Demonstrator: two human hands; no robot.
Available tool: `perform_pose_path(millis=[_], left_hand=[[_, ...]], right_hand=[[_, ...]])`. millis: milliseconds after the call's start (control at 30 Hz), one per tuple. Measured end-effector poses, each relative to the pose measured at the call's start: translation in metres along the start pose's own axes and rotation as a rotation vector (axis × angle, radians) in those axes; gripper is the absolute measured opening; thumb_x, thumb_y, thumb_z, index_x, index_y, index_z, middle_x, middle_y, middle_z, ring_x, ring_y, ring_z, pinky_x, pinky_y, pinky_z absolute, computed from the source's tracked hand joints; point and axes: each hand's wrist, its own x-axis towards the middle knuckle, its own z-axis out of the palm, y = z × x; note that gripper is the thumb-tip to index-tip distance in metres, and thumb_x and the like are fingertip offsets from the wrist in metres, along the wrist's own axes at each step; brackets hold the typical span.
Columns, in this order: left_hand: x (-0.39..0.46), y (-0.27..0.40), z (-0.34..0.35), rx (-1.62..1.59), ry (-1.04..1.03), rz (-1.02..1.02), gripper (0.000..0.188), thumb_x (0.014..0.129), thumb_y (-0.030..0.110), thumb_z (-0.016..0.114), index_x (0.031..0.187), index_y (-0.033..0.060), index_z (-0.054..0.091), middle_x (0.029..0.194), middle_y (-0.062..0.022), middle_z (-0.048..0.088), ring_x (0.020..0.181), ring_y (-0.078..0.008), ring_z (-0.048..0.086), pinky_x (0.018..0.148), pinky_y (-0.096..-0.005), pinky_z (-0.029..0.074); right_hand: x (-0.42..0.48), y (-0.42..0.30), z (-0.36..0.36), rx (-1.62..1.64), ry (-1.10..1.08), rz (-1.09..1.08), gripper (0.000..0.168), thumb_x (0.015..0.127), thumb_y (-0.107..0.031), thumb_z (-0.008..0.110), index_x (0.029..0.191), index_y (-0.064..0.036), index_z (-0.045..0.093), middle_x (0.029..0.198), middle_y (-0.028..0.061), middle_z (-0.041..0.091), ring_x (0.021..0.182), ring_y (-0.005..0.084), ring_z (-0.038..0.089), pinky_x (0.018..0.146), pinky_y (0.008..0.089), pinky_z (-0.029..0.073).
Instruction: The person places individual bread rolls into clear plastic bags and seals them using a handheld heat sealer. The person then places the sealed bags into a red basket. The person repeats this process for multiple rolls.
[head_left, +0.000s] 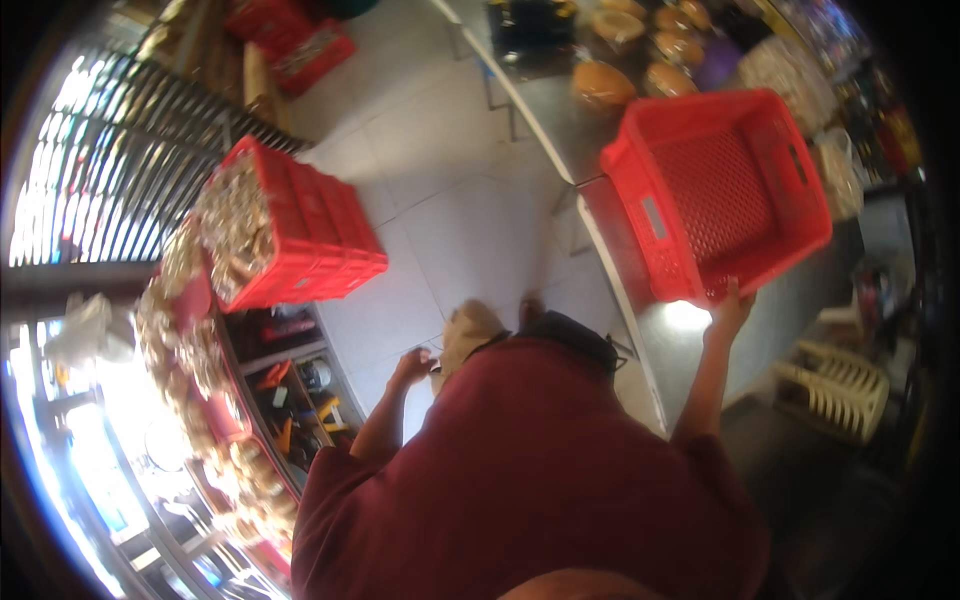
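Observation:
My right hand (730, 309) grips the near rim of a red plastic crate (712, 187). The crate has perforated sides and a mesh bottom, a pale label on one wall, and nothing inside it. It is over a metal-topped table (679, 352) on my right; whether it rests fully on the top is hard to tell. My left hand (415, 367) hangs low beside my beige trousers, fingers partly curled. I cannot make out anything in it.
Stacked red crates (315, 232) filled with wrapped goods stand at the left, beside a shelf unit (281, 375). Wrapped bread loaves (604, 82) lie at the table's far end. A cream plastic rack (832, 386) sits at the right. Grey floor tiles (450, 217) run between.

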Motion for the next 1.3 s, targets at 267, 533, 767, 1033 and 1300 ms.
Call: perform_pose_path(millis=[267, 533, 767, 1033, 1300], left_hand=[[0.178, 0.005, -0.116, -0.037, -0.285, 0.237, 0.050, 0.080, 0.035, 0.076, 0.121, 0.0089, 0.064, 0.114, -0.0130, 0.071, 0.108, -0.0299, 0.067, 0.088, -0.0383, 0.053], [0.310, 0.270, -0.330, 0.291, 0.241, 0.792, 0.039, 0.087, 0.027, 0.071, 0.117, 0.0026, 0.064, 0.112, -0.0199, 0.068, 0.101, -0.0356, 0.067, 0.090, -0.0422, 0.053], [0.262, 0.561, -0.300, 0.124, 0.112, 1.263, 0.053, 0.083, 0.022, 0.074, 0.129, 0.0019, 0.055, 0.124, -0.0205, 0.062, 0.113, -0.0370, 0.061, 0.096, -0.0437, 0.049], [0.314, 0.717, -0.236, 0.801, 0.155, 1.477, 0.086, 0.075, 0.044, 0.080, 0.141, 0.0037, 0.043, 0.140, -0.0218, 0.050, 0.131, -0.0386, 0.046, 0.105, -0.0488, 0.042], [0.386, 0.751, -0.194, 0.733, -0.337, 1.438, 0.094, 0.066, 0.041, 0.085, 0.142, 0.0061, 0.045, 0.130, -0.0169, 0.059, 0.115, -0.0340, 0.060, 0.098, -0.0424, 0.049]], right_hand=[[0.000, -0.018, 0.001, -0.123, 0.012, 0.033, 0.056, 0.096, -0.013, 0.060, 0.146, 0.001, 0.040, 0.137, 0.0126, 0.053, 0.121, 0.0230, 0.053, 0.105, 0.0355, 0.041], [-0.016, -0.147, 0.163, -0.583, 0.227, -0.320, 0.045, 0.092, -0.020, 0.067, 0.131, -0.001, 0.057, 0.122, 0.0154, 0.066, 0.106, 0.0256, 0.066, 0.091, 0.0361, 0.052], [-0.014, -0.172, 0.314, -0.462, -0.175, -0.429, 0.033, 0.090, -0.022, 0.070, 0.116, -0.001, 0.067, 0.108, 0.0169, 0.070, 0.099, 0.0286, 0.069, 0.087, 0.0354, 0.054], [0.003, -0.160, 0.323, -0.350, -0.110, -0.202, 0.033, 0.089, -0.020, 0.070, 0.116, 0.000, 0.067, 0.104, 0.0163, 0.070, 0.091, 0.0262, 0.070, 0.079, 0.0362, 0.055], [0.000, -0.181, 0.299, -0.365, 0.391, -0.004, 0.030, 0.092, -0.016, 0.069, 0.117, 0.000, 0.067, 0.100, 0.0118, 0.072, 0.092, 0.0173, 0.069, 0.083, 0.0329, 0.054]])
